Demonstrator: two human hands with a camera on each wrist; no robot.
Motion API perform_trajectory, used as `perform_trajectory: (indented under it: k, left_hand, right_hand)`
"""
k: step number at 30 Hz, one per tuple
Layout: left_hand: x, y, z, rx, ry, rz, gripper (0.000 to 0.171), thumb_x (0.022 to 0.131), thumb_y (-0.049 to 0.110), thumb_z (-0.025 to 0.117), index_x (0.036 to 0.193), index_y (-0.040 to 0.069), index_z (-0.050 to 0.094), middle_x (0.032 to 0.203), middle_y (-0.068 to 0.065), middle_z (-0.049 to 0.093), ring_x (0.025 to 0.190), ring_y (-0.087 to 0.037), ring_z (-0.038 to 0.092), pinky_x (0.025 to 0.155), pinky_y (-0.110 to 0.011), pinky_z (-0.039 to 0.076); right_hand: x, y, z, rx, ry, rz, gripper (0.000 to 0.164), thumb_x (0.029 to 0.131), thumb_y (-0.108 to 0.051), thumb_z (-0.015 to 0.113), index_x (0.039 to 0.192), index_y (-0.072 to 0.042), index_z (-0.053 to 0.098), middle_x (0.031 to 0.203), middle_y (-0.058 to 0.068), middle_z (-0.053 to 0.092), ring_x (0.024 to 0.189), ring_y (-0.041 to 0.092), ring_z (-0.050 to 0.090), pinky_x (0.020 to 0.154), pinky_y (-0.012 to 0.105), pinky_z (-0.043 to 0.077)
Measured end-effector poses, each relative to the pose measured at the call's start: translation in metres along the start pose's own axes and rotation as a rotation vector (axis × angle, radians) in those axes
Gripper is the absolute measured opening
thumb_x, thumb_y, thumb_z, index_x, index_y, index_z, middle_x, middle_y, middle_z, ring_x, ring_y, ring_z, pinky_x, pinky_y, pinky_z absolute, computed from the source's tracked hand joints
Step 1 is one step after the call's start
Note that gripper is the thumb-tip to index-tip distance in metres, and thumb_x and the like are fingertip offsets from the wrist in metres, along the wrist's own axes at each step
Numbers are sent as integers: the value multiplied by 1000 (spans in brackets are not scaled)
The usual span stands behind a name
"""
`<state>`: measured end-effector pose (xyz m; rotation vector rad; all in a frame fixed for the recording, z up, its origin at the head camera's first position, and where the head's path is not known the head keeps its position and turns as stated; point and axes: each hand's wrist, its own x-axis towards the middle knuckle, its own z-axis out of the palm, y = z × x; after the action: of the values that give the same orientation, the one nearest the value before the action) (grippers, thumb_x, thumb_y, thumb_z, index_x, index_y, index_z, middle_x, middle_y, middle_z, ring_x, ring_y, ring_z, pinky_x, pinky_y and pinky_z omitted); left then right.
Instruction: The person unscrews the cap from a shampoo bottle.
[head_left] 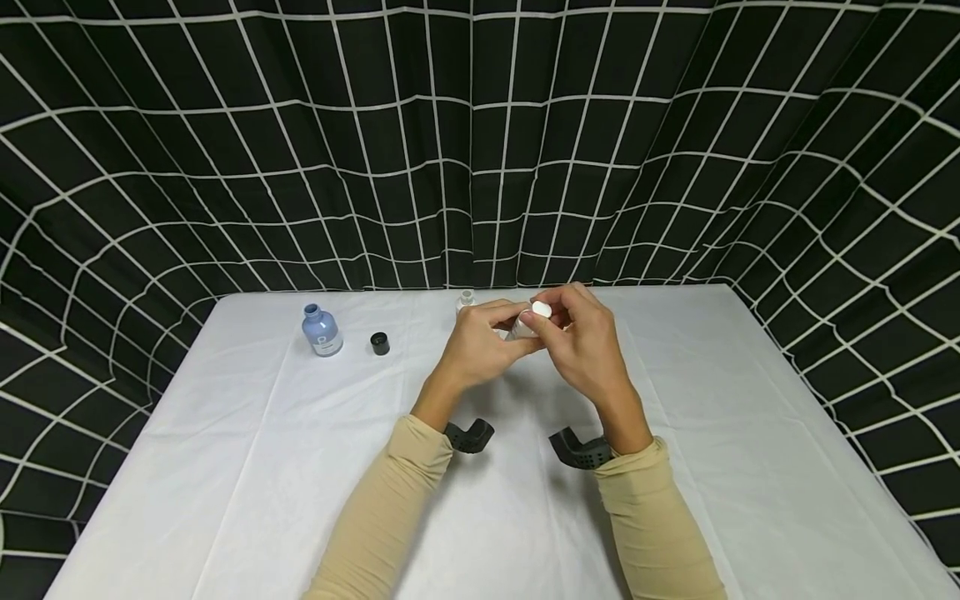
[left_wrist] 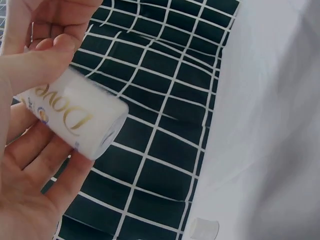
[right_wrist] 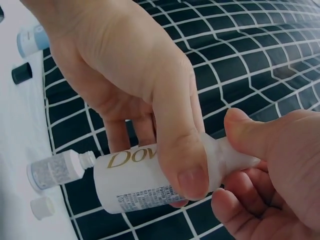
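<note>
A white Dove bottle (head_left: 519, 328) is held above the table, tilted, between both hands. My left hand (head_left: 480, 346) grips its body, the thumb lying across the gold lettering in the right wrist view. On the tapered white top (right_wrist: 227, 157) my right hand (head_left: 588, 342) pinches with thumb and fingers; the fingers hide part of it. The bottle's flat base (left_wrist: 111, 135) points away from the hands in the left wrist view. Just behind the left hand stands a small clear bottle (right_wrist: 55, 171) with an uncapped neck, partly hidden in the head view.
A blue bottle (head_left: 322, 333) with an open neck stands at the table's back left, a black cap (head_left: 380, 343) to its right. A small white cap (right_wrist: 42, 207) lies near the clear bottle. Behind the white-covered table (head_left: 247, 467) hangs a black curtain (head_left: 495, 142) with white grid lines.
</note>
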<state>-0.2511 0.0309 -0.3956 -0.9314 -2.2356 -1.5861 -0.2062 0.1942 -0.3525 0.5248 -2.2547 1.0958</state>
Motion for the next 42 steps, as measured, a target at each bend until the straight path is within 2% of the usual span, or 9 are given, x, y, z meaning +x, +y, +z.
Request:
perform_trajectory:
  k: [7, 12, 15, 17, 21, 25, 29, 35, 42]
  left_hand:
    - [0, 0, -7, -105, -108, -125, 36, 81, 17, 87, 116, 13, 78, 114, -3, 78, 93, -10, 72, 87, -27, 61]
    - [1, 0, -9, -87, -117, -115, 33, 82, 18, 86, 112, 11, 77, 112, -3, 78, 94, -11, 71, 86, -25, 61]
    - [1, -1, -10, -75, -115, -87, 34, 83, 18, 85, 115, 10, 76, 115, -3, 77, 99, -13, 71, 88, -24, 60]
    - [2, -1, -11, -67, -112, -74, 35, 84, 20, 85, 117, 11, 76, 116, -2, 77, 100, -12, 71, 89, -24, 60]
    - [2, 0, -11, -57, -109, -51, 34, 84, 22, 85, 117, 13, 77, 113, 0, 77, 101, -10, 70, 89, -25, 60]
    - [2, 0, -9, -64, -112, -57, 32, 83, 20, 85, 115, 15, 77, 111, 2, 76, 100, -8, 69, 89, -24, 59]
    - [1, 0, -8, -57, -107, -66, 30, 83, 19, 85, 112, 15, 78, 107, 2, 76, 97, -8, 68, 89, -24, 59]
    - [0, -1, -8, -51, -111, -71, 32, 83, 20, 86, 113, 15, 77, 107, 3, 76, 96, -8, 68, 88, -23, 59]
    - [0, 1, -13, -34, -131, -96, 37, 84, 23, 85, 120, 19, 76, 117, 3, 75, 99, -8, 70, 89, -23, 59]
  right_hand:
    - [-1, -1, -6, 42, -83, -23, 17, 90, -13, 78, 106, -8, 75, 87, 3, 64, 76, 10, 53, 65, 18, 43]
    - [1, -3, -10, 64, -175, -26, 22, 97, -9, 68, 118, -9, 74, 107, 3, 72, 80, 10, 57, 70, 17, 46]
    - [2, -6, -13, 76, -237, 1, 28, 101, -9, 62, 128, -12, 70, 124, 3, 71, 88, 11, 59, 75, 18, 49]
    - [2, -9, -15, 69, -256, 30, 32, 102, -11, 62, 133, -14, 67, 131, 1, 68, 91, 11, 59, 76, 20, 50]
    - [2, -10, -16, 18, -196, 115, 37, 97, -22, 72, 132, -15, 67, 125, 2, 66, 84, 14, 60, 71, 22, 49]
    - [2, -8, -15, -11, -100, 220, 37, 90, -30, 79, 120, -11, 69, 106, 5, 64, 79, 16, 58, 68, 21, 47]
    - [2, -6, -12, -5, -63, 272, 34, 87, -32, 82, 109, -9, 69, 95, 5, 63, 79, 16, 58, 67, 19, 46]
    - [3, -5, -8, -13, -56, 254, 27, 87, -30, 83, 101, -9, 71, 89, 5, 63, 78, 16, 57, 64, 19, 44]
    - [3, -6, -8, 13, -122, 188, 21, 94, -21, 75, 111, -8, 72, 101, 8, 66, 87, 21, 64, 74, 20, 50]
